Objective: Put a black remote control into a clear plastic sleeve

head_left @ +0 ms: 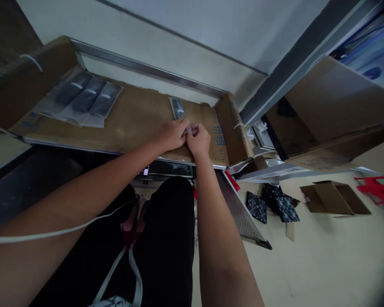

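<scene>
The surface is plain cardboard brown, with blue characters printed towards its right end. I see a small packet there, clear over dark grey, and larger packets on the left in milky clear over near-black, each with a short white strip. The trousers are solid black, the cable white, the straps pale grey. Over on the cream floor are black pieces patterned in pale grey, a brown box and a bright red object. The wall is a cool, pale grey.
</scene>
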The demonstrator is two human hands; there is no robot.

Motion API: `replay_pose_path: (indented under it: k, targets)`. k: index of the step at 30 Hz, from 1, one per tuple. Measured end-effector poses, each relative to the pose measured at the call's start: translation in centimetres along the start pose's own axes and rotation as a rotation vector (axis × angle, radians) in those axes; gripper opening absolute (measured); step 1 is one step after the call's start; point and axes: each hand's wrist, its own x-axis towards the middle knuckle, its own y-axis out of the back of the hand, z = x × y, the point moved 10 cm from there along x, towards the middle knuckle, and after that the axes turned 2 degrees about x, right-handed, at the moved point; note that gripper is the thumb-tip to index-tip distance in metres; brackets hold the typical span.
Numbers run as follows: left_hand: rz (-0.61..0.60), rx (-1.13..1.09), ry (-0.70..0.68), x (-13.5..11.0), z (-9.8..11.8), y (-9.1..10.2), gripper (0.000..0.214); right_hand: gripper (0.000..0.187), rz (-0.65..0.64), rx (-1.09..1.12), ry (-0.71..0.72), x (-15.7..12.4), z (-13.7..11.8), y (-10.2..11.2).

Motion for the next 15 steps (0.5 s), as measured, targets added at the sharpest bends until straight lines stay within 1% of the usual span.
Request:
replay_pose_path:
  k: [2,5,10,12,15]
  targets:
    - [0.013,-0.014,0.017,0.1,-0.3,0.0,0.018,0.016,-0.025,-0.013,0.007,0.0,-0.2,-0.2]
    - [0.039,-0.059,0.016,0.0,-0.6,0.3,0.019,0.023,-0.072,-0.06,-0.022,-0.1,-0.2,-0.5]
    - [0.08,-0.144,0.06,-0.9,-1.0,1.4,0.022,0.035,-0.136,-0.172,-0.003,-0.6,-1.3,-1.0]
    - [0.073,-0.167,0.07,-1.4,-0.8,1.8,0.021,0.036,-0.15,-0.256,-0.007,-0.8,-1.6,-1.1]
    - [0.014,-0.222,0.062,-2.0,-0.5,1.8,0.017,0.035,-0.16,-0.358,-0.018,-0.9,-1.9,-1.2]
